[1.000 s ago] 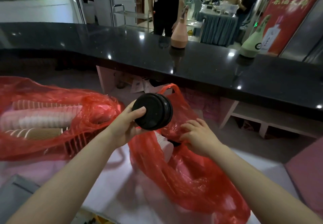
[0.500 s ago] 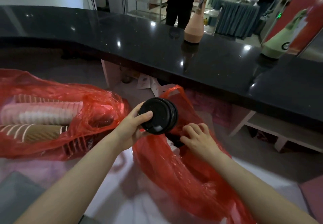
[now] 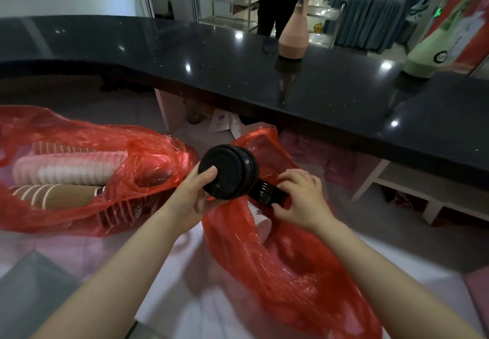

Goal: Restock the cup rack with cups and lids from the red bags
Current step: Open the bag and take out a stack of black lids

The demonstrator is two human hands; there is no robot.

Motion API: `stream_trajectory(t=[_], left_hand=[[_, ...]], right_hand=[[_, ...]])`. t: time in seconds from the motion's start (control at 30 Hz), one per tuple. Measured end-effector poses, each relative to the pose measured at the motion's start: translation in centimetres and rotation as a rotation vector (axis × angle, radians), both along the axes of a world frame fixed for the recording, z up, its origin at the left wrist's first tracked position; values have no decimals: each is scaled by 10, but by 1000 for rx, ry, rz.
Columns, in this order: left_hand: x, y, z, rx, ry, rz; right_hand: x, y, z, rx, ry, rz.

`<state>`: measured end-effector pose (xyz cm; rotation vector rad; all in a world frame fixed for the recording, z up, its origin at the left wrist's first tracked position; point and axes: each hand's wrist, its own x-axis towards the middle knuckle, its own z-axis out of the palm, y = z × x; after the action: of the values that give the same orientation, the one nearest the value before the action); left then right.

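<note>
Head view | left hand (image 3: 189, 201) grips stack of black lids (image 3: 229, 171) (held above bag mouth) | right hand (image 3: 301, 201) pinches second lid stack (image 3: 267, 193) inside right red bag (image 3: 285, 272) | cups (image 3: 66, 171) in left red bag (image 3: 79, 137)

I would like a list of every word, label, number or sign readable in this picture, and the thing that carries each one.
No text can be read with certainty.
Red banner: pale marks, too blurred and cut off to read.
Green bottle: round dark emblem, too small to read.
Pink bottle: no text visible.
Papers under the counter: faint print, unreadable.
Black lids in the left hand: no readable marking.
Green light: shape only.
</note>
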<state>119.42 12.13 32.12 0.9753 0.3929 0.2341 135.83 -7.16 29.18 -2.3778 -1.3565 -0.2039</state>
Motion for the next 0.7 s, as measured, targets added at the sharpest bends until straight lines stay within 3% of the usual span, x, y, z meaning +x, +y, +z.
stream_trajectory(t=[0.2,0.33,0.53,0.7], left_hand=[[-16,-4,7,-294,-193,6],[-30,-16,19,-345,-317,-105],[-66,-42,25,-322,-428,-118],[-110,-49,25,-248,-440,92]], right_hand=[[-6,-13,31,414,739,-49],[-21,-11,50,619,1013,-30],[-72,7,78,731,1070,54],[-119,22,86,758,1133,181]])
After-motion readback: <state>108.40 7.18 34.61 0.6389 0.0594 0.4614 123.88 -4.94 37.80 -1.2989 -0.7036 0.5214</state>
